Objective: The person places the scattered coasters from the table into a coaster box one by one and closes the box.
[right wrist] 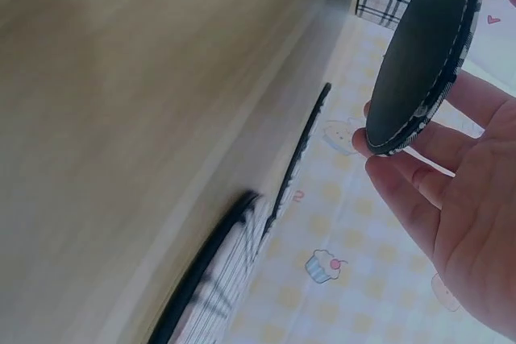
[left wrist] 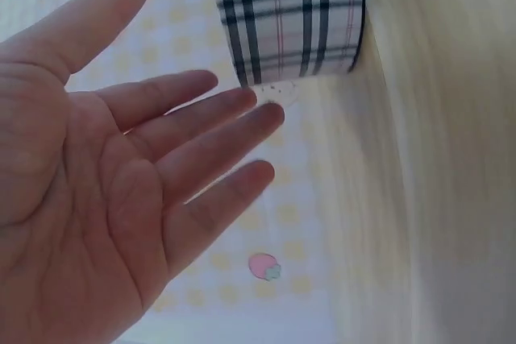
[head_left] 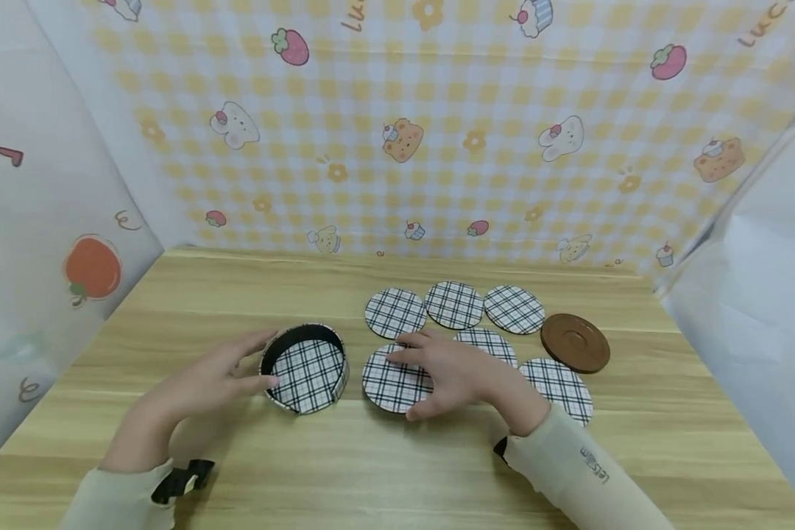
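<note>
A round plaid coaster holder (head_left: 342, 379) with a dark inner wall stands left of the middle of the table, a plaid round showing inside it. My left hand (head_left: 205, 383) is around its left side with thumb and fingers spread, the thumb overlapping the rim in the head view. Straight fingers (left wrist: 218, 142) lie close to the holder's plaid wall (left wrist: 294, 18) in the left wrist view. To the right, my right hand (head_left: 453, 375) grips a round plaid coaster (head_left: 387, 379) by its edge. Its dark underside (right wrist: 419, 54) shows tilted above the table in the right wrist view.
Behind the right hand, three plaid coasters lie in a row, the middle one (head_left: 455, 305) farthest back. Another coaster (head_left: 486, 340) is partly hidden by the hand, and one (head_left: 559, 390) lies near the right forearm. A brown round coaster (head_left: 575, 342) sits at the right.
</note>
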`<state>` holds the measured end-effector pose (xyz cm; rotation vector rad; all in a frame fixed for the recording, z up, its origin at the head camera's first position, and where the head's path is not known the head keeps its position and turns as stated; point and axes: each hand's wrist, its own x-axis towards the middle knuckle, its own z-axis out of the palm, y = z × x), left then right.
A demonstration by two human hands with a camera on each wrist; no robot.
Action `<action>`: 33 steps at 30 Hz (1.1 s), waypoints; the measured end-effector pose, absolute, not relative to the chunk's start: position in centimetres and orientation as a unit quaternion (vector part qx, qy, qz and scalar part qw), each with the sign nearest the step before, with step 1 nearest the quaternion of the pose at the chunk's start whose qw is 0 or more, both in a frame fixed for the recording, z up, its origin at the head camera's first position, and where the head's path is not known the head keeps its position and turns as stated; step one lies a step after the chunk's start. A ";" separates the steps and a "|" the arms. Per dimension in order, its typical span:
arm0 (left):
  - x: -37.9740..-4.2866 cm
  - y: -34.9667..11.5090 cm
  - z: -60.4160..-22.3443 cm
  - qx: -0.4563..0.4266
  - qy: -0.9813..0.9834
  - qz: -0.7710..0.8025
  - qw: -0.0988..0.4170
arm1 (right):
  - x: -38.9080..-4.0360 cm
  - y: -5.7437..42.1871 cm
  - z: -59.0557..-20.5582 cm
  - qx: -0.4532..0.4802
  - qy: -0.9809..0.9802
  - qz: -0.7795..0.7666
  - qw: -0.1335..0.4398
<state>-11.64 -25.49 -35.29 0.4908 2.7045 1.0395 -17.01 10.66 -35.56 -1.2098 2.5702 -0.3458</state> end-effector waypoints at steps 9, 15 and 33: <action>-12.0 -25.8 -36.3 0.169 0.901 0.379 0.129 | -17.0 9.1 -35.2 -0.429 0.885 -0.130 0.123; -12.1 -25.8 -36.3 0.164 0.894 0.394 0.140 | -17.1 8.3 -35.0 -0.441 0.882 -0.132 0.100; -12.4 -25.5 -36.1 0.145 0.892 0.397 0.161 | -17.9 4.0 -34.7 -0.477 0.861 -0.150 0.090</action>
